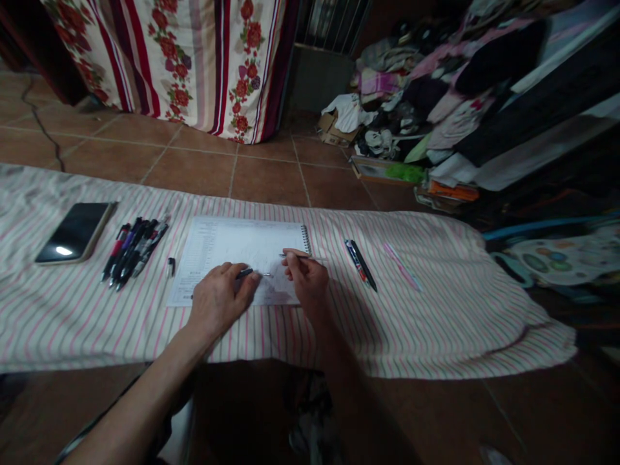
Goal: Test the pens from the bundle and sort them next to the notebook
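Observation:
A spiral notebook (232,248) lies open on a pink-striped cloth (436,310) spread over the floor. My left hand (220,300) rests on the notebook's lower edge, fingers curled round a dark pen (252,273) that points right. My right hand (306,279) is closed in a pinch on a thin pen or pen part (303,257) held level over the page. The two hands are close together, nearly touching.
A phone (75,231) and a bunch of several pens (133,248) lie left of the notebook, with a small cap (170,266) beside them. Two pens (361,263) and a pink pen (402,266) lie to the right. Clothes and clutter (416,97) pile up at the back right.

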Action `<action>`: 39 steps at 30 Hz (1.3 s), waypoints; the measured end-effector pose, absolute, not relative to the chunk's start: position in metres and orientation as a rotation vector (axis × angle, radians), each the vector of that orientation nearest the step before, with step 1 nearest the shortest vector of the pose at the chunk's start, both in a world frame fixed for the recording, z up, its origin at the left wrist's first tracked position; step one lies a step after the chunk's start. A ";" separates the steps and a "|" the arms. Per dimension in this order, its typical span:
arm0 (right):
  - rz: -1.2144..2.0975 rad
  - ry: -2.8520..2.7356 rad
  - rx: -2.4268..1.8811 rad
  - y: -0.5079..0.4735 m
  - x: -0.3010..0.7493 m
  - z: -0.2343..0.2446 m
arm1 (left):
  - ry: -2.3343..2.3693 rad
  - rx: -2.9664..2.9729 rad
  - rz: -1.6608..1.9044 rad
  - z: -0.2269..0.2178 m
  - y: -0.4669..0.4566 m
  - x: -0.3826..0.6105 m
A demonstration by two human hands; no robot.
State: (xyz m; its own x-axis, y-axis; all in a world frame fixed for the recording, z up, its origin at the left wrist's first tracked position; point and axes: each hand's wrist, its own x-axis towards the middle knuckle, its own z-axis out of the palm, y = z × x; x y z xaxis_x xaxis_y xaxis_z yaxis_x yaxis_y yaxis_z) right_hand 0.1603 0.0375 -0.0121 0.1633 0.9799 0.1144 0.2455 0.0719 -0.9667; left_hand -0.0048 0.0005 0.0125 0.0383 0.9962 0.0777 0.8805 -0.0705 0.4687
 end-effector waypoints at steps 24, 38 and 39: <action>0.916 -1.407 -1.447 0.043 0.156 -0.028 | 1.799 2.122 0.450 0.004 0.002 -0.005; 0.350 -1.777 -1.403 0.035 0.161 -0.024 | 1.838 2.119 0.471 0.000 0.003 -0.007; 0.285 -1.834 -1.415 0.035 0.161 -0.024 | 1.842 2.120 0.477 0.000 0.003 -0.007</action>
State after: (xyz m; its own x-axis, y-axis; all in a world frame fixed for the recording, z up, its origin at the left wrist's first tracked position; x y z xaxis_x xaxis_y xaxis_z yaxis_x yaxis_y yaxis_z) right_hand 0.1612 0.0347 -0.0241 -0.0696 0.8941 0.4424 0.7176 0.3530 -0.6004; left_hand -0.0069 0.0028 -0.0002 0.1271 0.9902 0.0571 0.8936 -0.1393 0.4268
